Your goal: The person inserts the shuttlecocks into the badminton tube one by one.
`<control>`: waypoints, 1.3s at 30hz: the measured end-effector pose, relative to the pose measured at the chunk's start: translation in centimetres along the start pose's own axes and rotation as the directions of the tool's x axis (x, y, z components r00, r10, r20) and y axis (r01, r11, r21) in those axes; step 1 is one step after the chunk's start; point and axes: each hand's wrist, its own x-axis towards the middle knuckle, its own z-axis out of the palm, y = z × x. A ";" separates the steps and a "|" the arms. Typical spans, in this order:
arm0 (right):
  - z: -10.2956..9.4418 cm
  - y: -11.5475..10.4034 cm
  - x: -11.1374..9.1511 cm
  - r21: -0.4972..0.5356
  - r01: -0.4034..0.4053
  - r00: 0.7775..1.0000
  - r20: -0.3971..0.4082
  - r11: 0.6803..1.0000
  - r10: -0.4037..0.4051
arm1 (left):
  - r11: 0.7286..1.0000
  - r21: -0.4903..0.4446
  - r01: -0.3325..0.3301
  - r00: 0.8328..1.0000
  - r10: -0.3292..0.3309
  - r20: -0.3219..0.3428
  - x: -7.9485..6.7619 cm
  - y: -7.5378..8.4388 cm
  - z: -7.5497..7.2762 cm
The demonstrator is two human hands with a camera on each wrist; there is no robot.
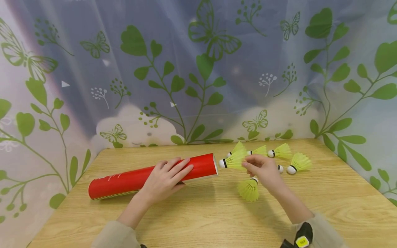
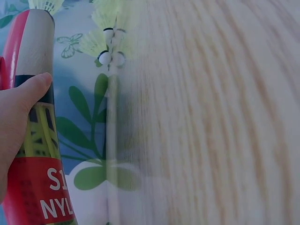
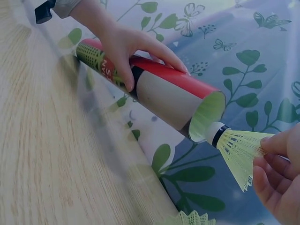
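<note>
My left hand [image 1: 167, 177] grips a red shuttlecock tube [image 1: 124, 181] near its right end, with the thumb [image 2: 40, 86] along the near side in the left wrist view. The tube lies slanted, its open mouth [image 3: 208, 112] facing right. Between thumb and fingers, my right hand [image 1: 263, 170] pinches the skirt of a yellow shuttlecock [image 1: 234, 161] with a white cork and black band. That cork points left, right at the tube's mouth. Just below the right hand lies another yellow shuttlecock [image 1: 249, 189], skirt toward me.
Several yellow shuttlecocks lie behind and right of the right hand, among them one at the back [image 1: 280, 151] and one at the far right [image 1: 299, 163]. All rest on a wooden table [image 1: 198, 220]. A curtain [image 1: 173, 69] with leaves and butterflies hangs behind it.
</note>
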 end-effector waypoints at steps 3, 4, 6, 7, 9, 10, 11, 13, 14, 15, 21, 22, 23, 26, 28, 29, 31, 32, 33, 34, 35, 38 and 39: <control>0.5 -0.1 0.0 0.010 0.019 1.000 0.012 1.000 -0.019 | 1.000 -0.003 0.002 1.000 -0.002 0.001 0.0 0.0 0.0; 0.7 -0.2 -0.1 0.013 0.026 1.000 0.014 1.000 -0.026 | 1.000 -0.003 0.002 1.000 -0.002 0.000 0.0 0.0 -0.1; 1.1 -0.2 -0.1 0.009 0.043 0.999 0.014 0.999 -0.043 | 1.000 -0.002 0.000 1.000 0.000 -0.001 0.0 0.0 -0.1; 1.3 -0.3 -0.2 -0.001 0.060 0.998 0.013 0.998 -0.060 | 1.000 -0.001 -0.001 1.000 0.001 -0.003 0.0 0.0 -0.1; 1.8 -0.3 -0.3 -0.025 0.116 0.993 0.010 0.993 -0.116 | 1.000 0.004 -0.004 1.000 0.004 -0.006 0.0 0.0 -0.1; 2.0 -0.3 -0.4 -0.041 0.150 0.989 0.008 0.988 -0.150 | 1.000 0.006 -0.006 1.000 0.006 -0.008 0.0 0.0 -0.1; 2.3 -0.2 -0.4 -0.055 0.185 0.983 0.006 0.981 -0.185 | 1.000 0.007 -0.007 1.000 0.007 -0.008 -0.1 0.1 -0.1; 2.8 -0.2 -0.5 -0.075 0.256 0.967 0.005 0.964 -0.256 | 1.000 0.007 -0.007 1.000 0.007 -0.006 -0.1 0.1 -0.1; 3.0 -0.2 -0.5 -0.072 0.283 0.959 0.007 0.957 -0.283 | 1.000 0.007 -0.006 1.000 0.006 -0.004 -0.1 0.1 -0.1; 3.2 -0.2 -0.5 -0.065 0.302 0.953 0.011 0.951 -0.302 | 1.000 0.005 -0.005 1.000 0.005 -0.001 -0.1 0.1 -0.1; 3.9 -0.2 -0.3 -0.026 0.328 0.943 0.063 0.944 -0.326 | 1.000 0.004 -0.003 1.000 0.003 0.010 -0.1 0.1 0.0; 4.1 -0.2 -0.2 -0.023 0.326 0.944 0.071 0.945 -0.324 | 1.000 0.005 -0.004 1.000 0.004 0.009 -0.1 0.0 0.0; 4.2 -0.2 -0.2 -0.019 0.322 0.945 0.078 0.947 -0.319 | 1.000 0.006 -0.004 1.000 0.004 0.008 -0.1 0.0 0.0; 4.5 -0.2 -0.1 -0.012 0.298 0.951 0.088 0.955 -0.296 | 1.000 0.007 -0.006 1.000 0.006 -0.001 -0.1 0.1 0.0; 4.7 -0.2 0.0 -0.007 0.280 0.956 0.089 0.960 -0.278 | 1.000 0.007 -0.006 1.000 0.006 -0.007 -0.1 0.1 0.1; 4.7 -0.2 0.0 -0.003 0.273 0.958 0.089 0.962 -0.271 | 1.000 0.007 -0.005 1.000 0.005 -0.008 -0.2 0.1 0.1; 4.8 -0.2 0.0 0.011 0.258 0.962 0.091 0.966 -0.258 | 1.000 0.005 -0.002 1.000 0.002 -0.009 -0.2 0.1 0.1; 4.8 -0.2 0.0 0.018 0.255 0.963 0.090 0.967 -0.256 | 1.000 0.006 0.000 1.000 0.000 -0.010 -0.2 0.1 0.1; 4.8 -0.2 0.0 0.022 0.253 0.963 0.087 0.967 -0.254 | 1.000 0.005 0.002 1.000 -0.002 -0.010 -0.2 0.1 0.1; 4.8 -0.2 0.0 0.027 0.255 0.963 0.083 0.967 -0.256 | 1.000 0.005 0.003 1.000 -0.002 -0.011 -0.2 0.1 0.0; 4.9 -0.2 0.0 0.029 0.257 0.963 0.079 0.966 -0.258 | 1.000 0.005 0.002 1.000 -0.002 -0.013 -0.1 0.0 0.0; 4.9 -0.2 0.1 -0.009 0.272 0.961 0.052 0.962 -0.272 | 1.000 0.006 0.000 1.000 0.000 -0.016 -0.1 0.0 0.1; 4.9 -0.2 0.2 -0.026 0.280 0.959 0.042 0.960 -0.279 | 1.000 0.005 -0.001 1.000 0.001 -0.016 -0.1 0.0 0.1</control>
